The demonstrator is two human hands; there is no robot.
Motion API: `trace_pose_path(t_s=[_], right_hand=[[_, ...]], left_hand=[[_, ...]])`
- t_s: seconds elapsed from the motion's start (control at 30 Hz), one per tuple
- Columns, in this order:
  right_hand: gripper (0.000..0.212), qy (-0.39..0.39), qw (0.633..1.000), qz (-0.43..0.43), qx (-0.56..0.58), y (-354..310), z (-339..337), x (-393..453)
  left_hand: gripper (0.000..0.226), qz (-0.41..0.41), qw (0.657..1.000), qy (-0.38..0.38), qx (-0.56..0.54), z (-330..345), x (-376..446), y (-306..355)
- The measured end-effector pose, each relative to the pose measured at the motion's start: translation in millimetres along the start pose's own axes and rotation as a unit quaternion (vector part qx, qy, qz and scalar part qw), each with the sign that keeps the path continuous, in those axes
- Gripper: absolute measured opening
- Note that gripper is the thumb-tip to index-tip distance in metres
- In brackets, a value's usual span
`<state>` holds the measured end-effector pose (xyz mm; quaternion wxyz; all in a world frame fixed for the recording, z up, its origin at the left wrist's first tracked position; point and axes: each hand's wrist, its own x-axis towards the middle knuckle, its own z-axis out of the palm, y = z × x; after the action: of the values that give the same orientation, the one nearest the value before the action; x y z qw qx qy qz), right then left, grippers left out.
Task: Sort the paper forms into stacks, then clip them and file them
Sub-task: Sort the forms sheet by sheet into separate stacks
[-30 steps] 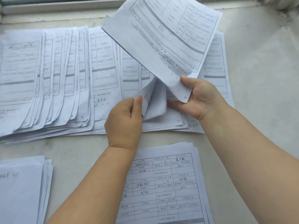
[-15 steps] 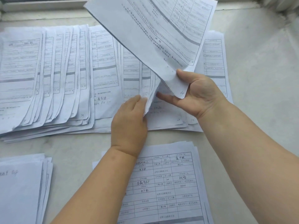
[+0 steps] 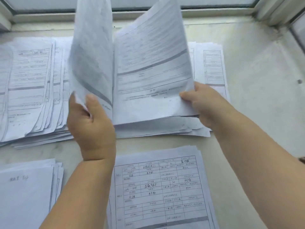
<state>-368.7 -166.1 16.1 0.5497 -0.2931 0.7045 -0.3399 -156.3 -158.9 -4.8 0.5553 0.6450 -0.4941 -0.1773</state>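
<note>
Printed paper forms lie fanned in overlapping rows [image 3: 33, 90] across the far side of a pale stone sill. My left hand [image 3: 90, 123] grips the lower edge of a lifted bundle of forms [image 3: 92, 63], raised steeply and blurred. My right hand [image 3: 204, 103] pinches the lower right corner of another lifted sheaf [image 3: 151, 66], held up over the flat sheets beneath it [image 3: 158, 129]. The two lifted parts open like a book between my hands.
A stack of filled-in forms [image 3: 158, 187] lies near me in the middle. Another stack with blank backs up [image 3: 28, 192] sits at the near left. A window frame [image 3: 198, 9] runs along the back. Bare sill [image 3: 264, 80] extends to the right.
My left hand has gone from lifting a sheet corner to gripping a whole bundle and raising it upright. My right hand has shifted right and holds its sheets more upright.
</note>
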Motion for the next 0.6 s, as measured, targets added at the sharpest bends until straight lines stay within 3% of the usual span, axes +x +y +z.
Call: trace_pose_path(t_s=[0.1,0.2,0.27,0.33,0.47,0.53,0.6], right_hand=[[0.023,-0.029,0.997,0.06,-0.026,10,27,12],[0.015,-0.032,0.994,0.1,-0.027,17,30,15],[0.007,-0.029,0.993,0.099,-0.048,17,21,12],[0.007,0.018,0.994,0.078,-0.069,18,8,2],[0.014,0.17,0.98,0.004,-0.102,32,-12,-40],[0.012,0.155,0.984,0.004,-0.084,47,-5,-71],[0.011,0.11,0.991,0.021,-0.073,64,15,-105]], left_hand=[[0.019,0.074,0.979,-0.178,0.065,14,-3,1],[0.011,0.08,0.909,-0.371,0.172,27,-10,-8],[0.035,0.099,0.864,-0.428,0.247,30,-11,-10],[0.041,0.129,0.829,-0.463,0.284,29,-9,-4],[0.043,0.19,0.714,-0.579,0.345,21,-7,-2],[0.047,0.194,0.704,-0.614,0.301,10,-5,-2],[0.044,0.22,0.74,-0.593,0.229,-14,-7,-4]])
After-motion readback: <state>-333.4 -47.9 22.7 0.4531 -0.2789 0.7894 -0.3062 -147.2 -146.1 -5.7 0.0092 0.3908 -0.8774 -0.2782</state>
